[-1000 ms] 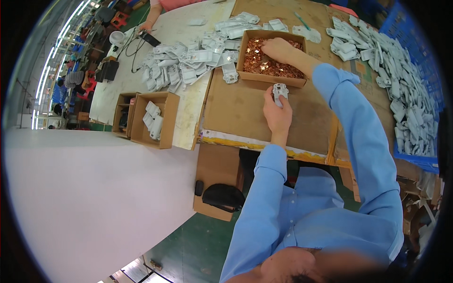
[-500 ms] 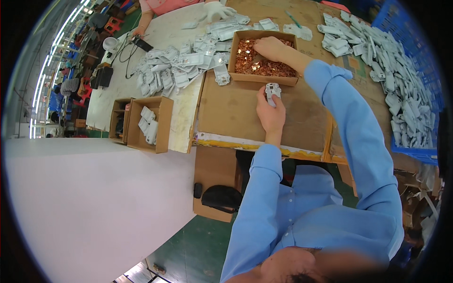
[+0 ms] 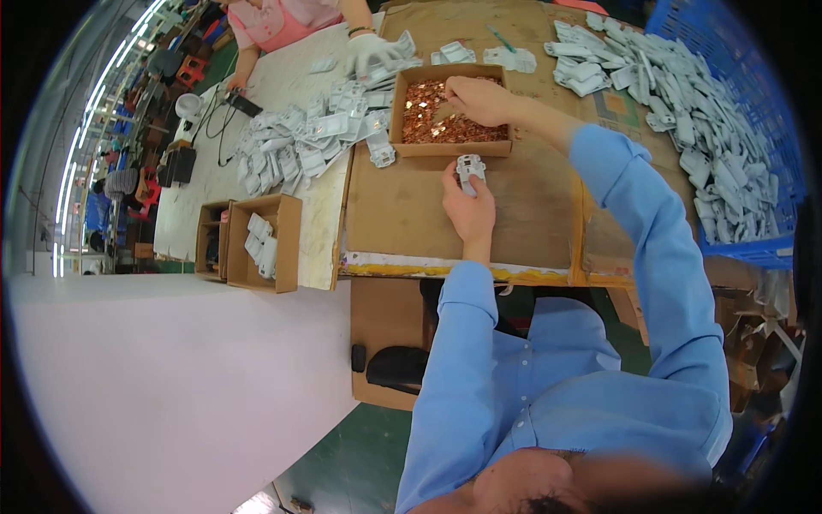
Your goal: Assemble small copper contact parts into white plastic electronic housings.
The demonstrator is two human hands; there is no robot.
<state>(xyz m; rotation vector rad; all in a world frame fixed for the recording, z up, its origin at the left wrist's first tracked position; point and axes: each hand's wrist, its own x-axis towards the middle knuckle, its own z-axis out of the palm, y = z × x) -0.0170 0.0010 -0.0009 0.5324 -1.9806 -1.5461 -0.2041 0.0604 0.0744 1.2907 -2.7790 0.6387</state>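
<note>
My left hand grips a small white plastic housing, held upright just in front of a cardboard box. Small shiny copper-coloured metal pieces fill that box. Above its right half is my right hand, fingers pinched together and pointing down to the left. Whether a metal piece sits between those fingertips is too small to make out. A single white housing lies left of the box, at the edge of a large heap of similar housings.
More white housings spill from a blue plastic crate at the right. Across the table, a co-worker's gloved hand rests by the heap. Two open cardboard boxes stand at the left edge. A teal pen-like tool lies at the back.
My right hand has lifted slightly out of the copper-coloured pieces. My left hand still holds the housing. The co-worker's gloved hand has shifted, and the whole view has turned a little.
</note>
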